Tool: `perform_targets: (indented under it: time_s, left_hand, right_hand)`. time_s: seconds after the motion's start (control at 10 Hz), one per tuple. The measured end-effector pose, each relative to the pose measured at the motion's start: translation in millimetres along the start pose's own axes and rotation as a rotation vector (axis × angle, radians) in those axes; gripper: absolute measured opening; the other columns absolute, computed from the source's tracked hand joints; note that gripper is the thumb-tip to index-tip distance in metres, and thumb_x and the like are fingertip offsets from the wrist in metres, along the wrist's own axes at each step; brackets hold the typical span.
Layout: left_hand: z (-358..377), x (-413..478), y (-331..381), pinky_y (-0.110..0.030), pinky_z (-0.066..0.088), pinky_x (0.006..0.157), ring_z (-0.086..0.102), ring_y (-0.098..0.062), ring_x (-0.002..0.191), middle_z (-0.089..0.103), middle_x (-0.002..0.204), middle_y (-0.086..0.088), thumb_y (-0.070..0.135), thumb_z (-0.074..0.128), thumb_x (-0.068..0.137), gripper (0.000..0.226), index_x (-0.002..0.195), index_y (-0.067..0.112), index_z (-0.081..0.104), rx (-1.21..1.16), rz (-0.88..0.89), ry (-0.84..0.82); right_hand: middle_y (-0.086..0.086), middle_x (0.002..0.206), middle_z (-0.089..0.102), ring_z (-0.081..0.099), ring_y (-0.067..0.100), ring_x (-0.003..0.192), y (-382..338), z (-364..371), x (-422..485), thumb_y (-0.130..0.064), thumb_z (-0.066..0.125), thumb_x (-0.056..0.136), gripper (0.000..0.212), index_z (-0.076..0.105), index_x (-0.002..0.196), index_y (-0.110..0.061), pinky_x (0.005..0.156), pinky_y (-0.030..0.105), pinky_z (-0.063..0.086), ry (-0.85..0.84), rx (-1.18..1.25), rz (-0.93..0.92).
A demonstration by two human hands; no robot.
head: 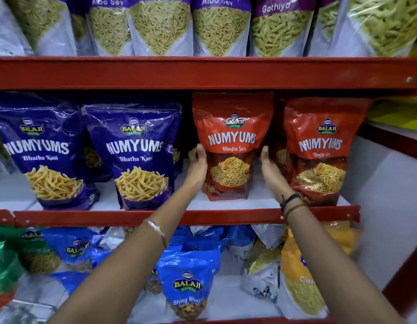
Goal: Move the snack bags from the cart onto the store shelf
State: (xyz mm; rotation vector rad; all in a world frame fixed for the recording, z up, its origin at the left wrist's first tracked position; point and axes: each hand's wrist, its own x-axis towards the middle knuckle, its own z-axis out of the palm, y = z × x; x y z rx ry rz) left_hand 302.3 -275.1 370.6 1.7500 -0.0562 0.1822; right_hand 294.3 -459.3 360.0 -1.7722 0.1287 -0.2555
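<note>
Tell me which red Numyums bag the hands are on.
The left red Bhujia Sev bag, between left hand and right hand; the right one stands untouched.

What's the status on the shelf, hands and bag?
Left hand and right hand flank the red Bhujia Sev bag, upright on the middle shelf. Grip unclear. Nothing blocking.

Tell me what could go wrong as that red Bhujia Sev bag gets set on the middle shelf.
1. The red Bhujia Sev bag stands upright between the left hand and right hand; it may topple on release.
2. Its top sits close under the upper red shelf rail and could catch.
3. The right hand is squeezed against the neighbouring red bag, which might get knocked.
</note>
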Motion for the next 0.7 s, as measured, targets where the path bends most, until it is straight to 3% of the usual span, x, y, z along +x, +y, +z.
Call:
perform_targets:
  time_s: [0.1, 0.2, 0.4, 0.5, 0.6, 0.7]
  left_hand:
    - [-0.1, -16.5, -22.8, -0.036, 0.027, 0.108, 0.029, -0.019, 0.137, 0.025, 0.155, -0.004, 0.063, 0.0, 0.086, 0.07, 0.145, 0.029, 0.017, -0.086, -0.08, -0.204]
    - [-5.7, -30.7, -23.3, -0.028, 0.027, 0.094, 0.033, -0.007, 0.117, 0.03, 0.153, -0.006, 0.063, -0.004, 0.083, 0.074, 0.144, 0.029, 0.019, -0.11, -0.049, -0.271]
    - [-20.5, -57.4, -11.3, -0.026, 0.024, 0.092, 0.03, -0.009, 0.12, 0.023, 0.155, -0.01, 0.057, -0.005, 0.088, 0.069, 0.146, 0.024, 0.011, -0.068, -0.088, -0.32]
    - [-28.1, -69.7, -11.0, -0.026, 0.022, 0.096, 0.027, -0.007, 0.116, 0.023, 0.154, -0.007, 0.056, -0.004, 0.088, 0.066, 0.146, 0.028, 0.011, -0.033, -0.034, -0.363]
    - [-30.6, -73.6, -16.5, -0.031, 0.015, 0.114, 0.019, -0.013, 0.14, 0.016, 0.157, 0.0, 0.058, 0.003, 0.089, 0.067, 0.146, 0.025, 0.011, 0.039, -0.012, -0.357]
    - [-31.8, -96.3, -14.0, -0.007, 0.029, 0.099, 0.043, -0.012, 0.127, 0.038, 0.146, -0.003, 0.051, 0.019, 0.093, 0.06, 0.142, 0.017, 0.026, 0.142, 0.173, -0.161]
  right_hand:
    - [0.003, 0.155, 0.025, 0.025, 0.029, 0.141, 16.6, 3.0, -7.1, -0.096, 0.013, 0.043, 0.123, 0.021, 0.145, -0.027, 0.116, 0.056, 0.02, -0.076, -0.033, 0.114]
    - [0.006, 0.154, 0.029, 0.029, 0.028, 0.14, 21.4, 1.6, -13.6, -0.096, 0.015, 0.044, 0.124, 0.024, 0.144, -0.024, 0.116, 0.054, 0.022, -0.058, -0.034, 0.082]
    - [0.012, 0.142, 0.048, 0.046, 0.029, 0.128, 30.9, -10.2, -30.8, -0.099, 0.024, 0.043, 0.124, 0.043, 0.136, -0.019, 0.111, 0.052, 0.034, -0.043, -0.011, 0.056]
    - [0.013, 0.142, 0.047, 0.049, 0.028, 0.126, 30.9, -15.1, -41.5, -0.092, 0.028, 0.056, 0.112, 0.043, 0.136, -0.015, 0.11, 0.048, 0.037, -0.068, 0.004, 0.059]
    - [0.008, 0.134, 0.055, 0.053, 0.02, 0.117, 23.5, -14.3, -59.4, -0.061, 0.033, 0.088, 0.057, 0.057, 0.121, -0.021, 0.103, 0.035, 0.04, -0.12, 0.04, -0.043]
    - [-0.003, 0.115, 0.063, 0.056, 0.018, 0.115, 41.4, -17.3, -104.0, -0.037, 0.044, 0.094, 0.023, 0.063, 0.102, -0.026, 0.1, 0.036, 0.044, 0.027, -0.016, -0.207]
